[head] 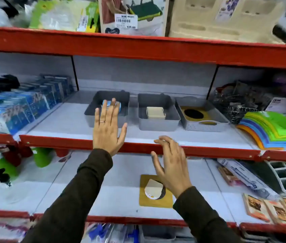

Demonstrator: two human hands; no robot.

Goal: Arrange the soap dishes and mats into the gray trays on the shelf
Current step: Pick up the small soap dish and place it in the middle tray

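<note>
Red steel edging fronts every shelf, and the middle white deck carries three gray trays side by side, set back from the lip so there is bare deck in front of them. The left tray holds a blue-and-white item, mostly hidden behind fingers, so I cannot tell what it is. The middle tray has a cream soap dish sitting flat at its centre with room all around. The right tray, with a perforated front wall and handle slot, holds a yellow mat with a dark oval. On the shelf below lies another yellow mat, a pale soap dish resting on it, with clear white surface on both sides. The left hand is spread flat and empty over the left tray's front wall, probably just let go. The right hand hangs empty, fingers loosely curled, above the lower mat, likely positioned to pick it up next.
</note>
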